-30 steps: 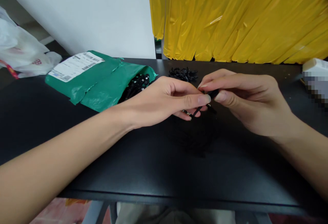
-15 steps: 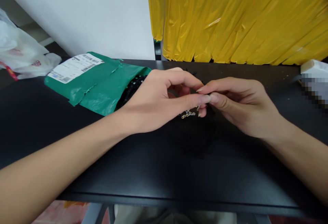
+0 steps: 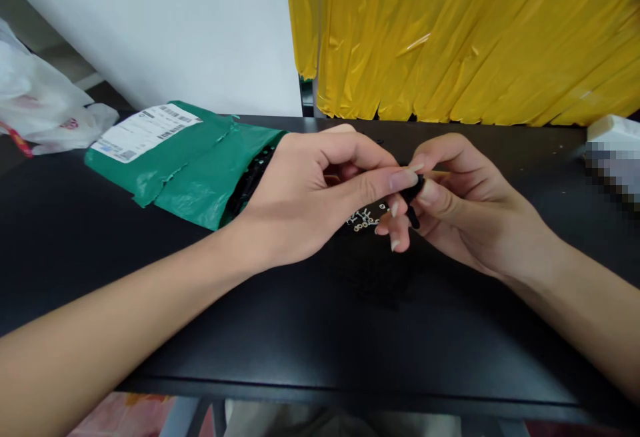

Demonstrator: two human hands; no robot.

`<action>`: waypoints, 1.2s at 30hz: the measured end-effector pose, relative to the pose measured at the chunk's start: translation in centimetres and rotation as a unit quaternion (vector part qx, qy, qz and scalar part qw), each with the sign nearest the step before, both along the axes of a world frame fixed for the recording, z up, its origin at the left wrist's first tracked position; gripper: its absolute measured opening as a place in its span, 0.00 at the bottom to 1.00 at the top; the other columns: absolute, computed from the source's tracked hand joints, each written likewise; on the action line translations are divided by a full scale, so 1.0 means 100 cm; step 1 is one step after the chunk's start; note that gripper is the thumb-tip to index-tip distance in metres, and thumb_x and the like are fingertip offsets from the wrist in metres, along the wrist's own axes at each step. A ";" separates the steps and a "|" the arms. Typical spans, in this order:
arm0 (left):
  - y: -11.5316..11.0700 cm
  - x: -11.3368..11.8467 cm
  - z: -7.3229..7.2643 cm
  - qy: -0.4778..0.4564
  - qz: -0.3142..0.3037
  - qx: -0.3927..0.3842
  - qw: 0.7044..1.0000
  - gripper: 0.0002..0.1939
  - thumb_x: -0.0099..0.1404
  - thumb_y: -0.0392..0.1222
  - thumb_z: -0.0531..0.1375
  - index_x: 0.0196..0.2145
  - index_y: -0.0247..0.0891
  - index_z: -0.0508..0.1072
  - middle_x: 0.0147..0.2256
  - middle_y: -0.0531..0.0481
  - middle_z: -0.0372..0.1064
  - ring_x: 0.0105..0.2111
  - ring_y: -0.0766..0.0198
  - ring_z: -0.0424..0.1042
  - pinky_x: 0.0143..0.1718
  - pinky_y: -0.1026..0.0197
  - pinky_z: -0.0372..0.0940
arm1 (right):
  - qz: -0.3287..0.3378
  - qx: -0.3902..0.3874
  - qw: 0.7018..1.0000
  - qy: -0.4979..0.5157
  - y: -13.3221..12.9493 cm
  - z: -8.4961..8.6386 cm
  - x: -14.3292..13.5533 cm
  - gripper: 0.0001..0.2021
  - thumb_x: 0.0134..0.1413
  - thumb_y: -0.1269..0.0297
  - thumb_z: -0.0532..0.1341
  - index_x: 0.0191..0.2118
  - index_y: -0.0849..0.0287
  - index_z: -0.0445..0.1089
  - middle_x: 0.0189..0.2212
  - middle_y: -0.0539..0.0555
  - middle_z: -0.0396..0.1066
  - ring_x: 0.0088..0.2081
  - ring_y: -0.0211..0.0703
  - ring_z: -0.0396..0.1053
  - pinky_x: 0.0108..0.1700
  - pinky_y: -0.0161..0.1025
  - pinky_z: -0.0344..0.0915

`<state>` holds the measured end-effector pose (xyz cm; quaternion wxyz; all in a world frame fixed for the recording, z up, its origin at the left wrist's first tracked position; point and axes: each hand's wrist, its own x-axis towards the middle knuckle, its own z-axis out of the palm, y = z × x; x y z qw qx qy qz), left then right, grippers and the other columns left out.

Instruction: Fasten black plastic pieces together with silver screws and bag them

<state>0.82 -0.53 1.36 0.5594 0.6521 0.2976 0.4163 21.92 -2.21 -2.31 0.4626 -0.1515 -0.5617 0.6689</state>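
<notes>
Between my two hands is a small black part, mostly covered by fingertips, with a narrow piece hanging down from it. My left hand pinches it from the left with thumb and index finger, the other fingers curled loosely beneath. From the right, my right hand grips the same part between thumb and index finger. Below and behind the left fingers lie several small metal screws and nuts on the black table. What exactly the black part is cannot be made out.
A torn green mailing bag with a white label lies to the left, black perforated pieces in its mouth. Farther left is a white plastic bag. Yellow plastic sheeting hangs behind the black table. A white object stands at the right edge.
My right fingers have shifted and turned, so the black part now shows between the hands. My left lower fingers have opened downward a little, and more of the screws are visible.
</notes>
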 end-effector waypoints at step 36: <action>-0.001 0.005 -0.004 -0.044 -0.012 -0.054 0.997 0.13 0.61 0.46 0.80 0.36 0.41 0.81 0.25 0.60 0.77 0.25 0.67 0.81 0.29 0.64 0.76 | 0.000 0.010 0.999 -0.041 -0.003 0.009 0.000 0.06 0.77 0.68 0.63 0.48 0.47 0.68 0.33 0.35 0.81 0.27 0.30 0.82 0.48 0.39 0.82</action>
